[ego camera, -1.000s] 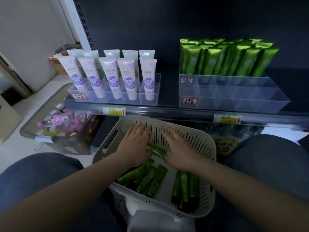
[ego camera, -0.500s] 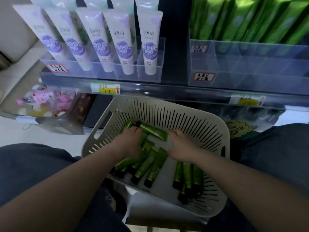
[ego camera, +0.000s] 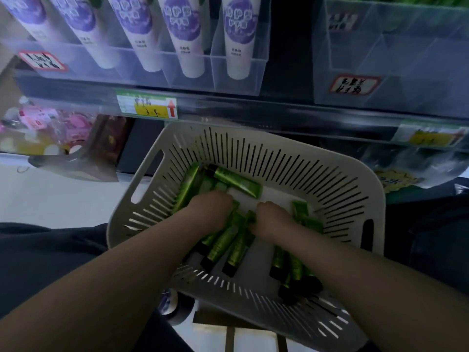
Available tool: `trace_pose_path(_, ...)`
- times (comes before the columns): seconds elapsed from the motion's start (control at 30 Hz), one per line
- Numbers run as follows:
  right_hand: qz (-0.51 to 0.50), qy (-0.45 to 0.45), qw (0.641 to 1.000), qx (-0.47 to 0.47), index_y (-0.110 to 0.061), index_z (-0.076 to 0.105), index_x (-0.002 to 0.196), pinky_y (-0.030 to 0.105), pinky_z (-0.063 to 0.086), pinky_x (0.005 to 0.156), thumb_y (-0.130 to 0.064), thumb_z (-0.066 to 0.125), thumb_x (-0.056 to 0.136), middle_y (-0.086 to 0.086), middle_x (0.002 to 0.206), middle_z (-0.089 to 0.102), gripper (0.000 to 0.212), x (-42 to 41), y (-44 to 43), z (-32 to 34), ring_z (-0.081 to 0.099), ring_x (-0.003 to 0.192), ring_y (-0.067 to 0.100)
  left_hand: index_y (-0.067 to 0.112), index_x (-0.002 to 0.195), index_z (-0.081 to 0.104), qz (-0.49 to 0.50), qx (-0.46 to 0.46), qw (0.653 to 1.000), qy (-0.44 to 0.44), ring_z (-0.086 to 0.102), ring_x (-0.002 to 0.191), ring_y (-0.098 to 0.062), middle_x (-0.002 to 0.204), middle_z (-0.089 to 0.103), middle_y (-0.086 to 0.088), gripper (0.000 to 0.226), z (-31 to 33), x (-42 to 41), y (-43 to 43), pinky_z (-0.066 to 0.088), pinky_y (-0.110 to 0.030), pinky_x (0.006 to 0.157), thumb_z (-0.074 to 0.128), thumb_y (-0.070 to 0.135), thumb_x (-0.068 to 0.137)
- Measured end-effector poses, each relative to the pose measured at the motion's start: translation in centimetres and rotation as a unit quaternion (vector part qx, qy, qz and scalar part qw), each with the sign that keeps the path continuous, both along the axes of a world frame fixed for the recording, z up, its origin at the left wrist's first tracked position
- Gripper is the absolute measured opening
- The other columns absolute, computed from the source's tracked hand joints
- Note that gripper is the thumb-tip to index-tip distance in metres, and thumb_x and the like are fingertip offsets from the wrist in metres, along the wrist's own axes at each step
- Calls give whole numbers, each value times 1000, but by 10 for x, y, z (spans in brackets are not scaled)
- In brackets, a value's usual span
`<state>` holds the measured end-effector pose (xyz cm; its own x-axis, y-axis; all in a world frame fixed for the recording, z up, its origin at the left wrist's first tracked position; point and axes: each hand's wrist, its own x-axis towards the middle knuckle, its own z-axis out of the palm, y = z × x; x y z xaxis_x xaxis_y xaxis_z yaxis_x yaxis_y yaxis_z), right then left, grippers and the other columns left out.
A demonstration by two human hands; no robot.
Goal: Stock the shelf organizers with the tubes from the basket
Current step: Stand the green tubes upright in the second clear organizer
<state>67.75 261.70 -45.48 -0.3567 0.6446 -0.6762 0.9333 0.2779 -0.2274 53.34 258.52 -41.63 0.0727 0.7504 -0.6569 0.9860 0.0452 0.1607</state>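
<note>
1. Hands: left hand [ego camera: 210, 209] and right hand [ego camera: 272, 219] sit buried in the green tubes [ego camera: 223, 246] inside the basket [ego camera: 337, 189]. Fingers curl out of sight, so can't tell what either one holds.
2. Clear organizer [ego camera: 396, 59] at 1 o'clock, top cut off.

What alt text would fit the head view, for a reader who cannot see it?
The left hand and right hand reach among green tubes in a slotted basket. Above, a shelf holds purple-labelled tubes in a clear organizer.
</note>
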Motion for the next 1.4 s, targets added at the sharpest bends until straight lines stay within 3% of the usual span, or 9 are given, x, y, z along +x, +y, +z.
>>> trace_pose_path(0.2,-81,15,996,-19,-17,42,63,23,25,41,-47,54,88,0,69,45,41,-14,-2,-20,43,57,11,10,114,56,21,-23,1000,0,58,102,-22,114,58,-7,27,-9,-5,7,49,-31,84,52,26,92)
trace_pose_path(0.4,-149,68,986,-44,-11,48,114,24,41,59,-38,60,87,10,110,48,40,-22,-6,-30,54,92,21,8,99,59,5,-30,999,13,59,95,-23,104,60,-9,19,-20,-5,9,47,-30,73,51,24,92)
trace_pose_path(0.7,-141,59,986,-72,-8,36,130,25,40,68,-34,67,82,12,120,42,63,-21,-1,-24,50,102,22,8,99,58,-13,-22,999,25,59,95,-23,107,58,-10,18,-26,-7,9,48,-31,74,52,24,93)
trace_pose_path(0.83,-160,36,983,-88,-6,41,124,26,42,70,-18,62,85,13,118,48,46,-16,2,-18,52,104,24,8,106,59,-18,-16,999,28,59,97,-24,108,58,-9,21,-20,-7,7,47,-31,74,51,23,92)
trace_pose_path(0.9,-159,21,983,-87,-10,48,100,23,40,58,-8,55,87,8,98,50,15,-9,1,-18,50,84,17,8,103,60,-18,-11,999,28,58,92,-22,105,59,-8,19,-16,-9,6,45,-30,70,50,20,92)
trace_pose_path(0.97,-170,15,982,-84,-14,44,76,22,39,54,-5,52,88,4,79,44,17,-5,1,-15,45,72,14,8,99,61,-15,-8,1000,22,55,85,-19,102,60,-8,17,-12,-10,5,42,-28,68,50,19,92)
trace_pose_path(1.03,-181,24,979,-90,-9,54,86,24,45,67,-7,57,85,7,90,52,4,-2,4,-11,54,86,19,8,100,62,-10,-7,1000,21,54,84,-18,102,61,-7,19,-8,-11,3,43,-27,68,50,20,93)
trace_pose_path(1.17,-207,57,971,-109,-2,58,117,30,52,87,-12,73,77,14,116,59,44,1,8,1,59,103,26,9,111,62,-11,-6,1000,17,58,101,-22,110,62,-7,25,4,-14,0,46,-28,79,48,21,94)
trace_pose_path(1.4,-196,129,964,-127,-5,67,107,38,55,85,-2,68,76,13,109,63,31,10,6,31,61,99,25,8,113,59,-8,34,999,26,57,105,-26,115,59,-11,28,28,-14,-9,47,-34,87,45,23,94)
